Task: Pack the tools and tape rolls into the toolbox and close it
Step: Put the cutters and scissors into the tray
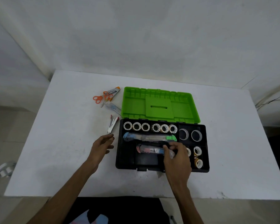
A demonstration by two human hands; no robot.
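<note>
Under the right hand (176, 156), the toolbox (125, 152) is lying open on the table, its black tray facing up and its green lid (160, 105) folded flat beyond the hand's fingertips. That hand is reaching into the big front compartment, its fingers curling around the near end of a plastic-wrapped cutter (149, 150). Just past the fingertips, a long utility knife (149, 137) with blue and green ends is lying across the tray. Farther on, six small tape rolls (149, 127) are sitting in a row along the hinge side. To the right of the hand, two larger clear rolls (191, 135) are standing in one compartment, and more small rolls (197, 156) are filling the one nearest the wrist.

The white table (63, 159) is standing against a plain pale wall (136, 38).

The left hand (102, 145) is hovering over the table just left of the toolbox, fingers relaxed and holding nothing. Right beyond its fingertips a silver tool with red tips (112, 126) is lying. Farther out, orange-handled scissors (98, 99), an orange-tipped metal tool (112, 92) and a clear packet (112, 107) are lying together, near the lid's left edge.
</note>
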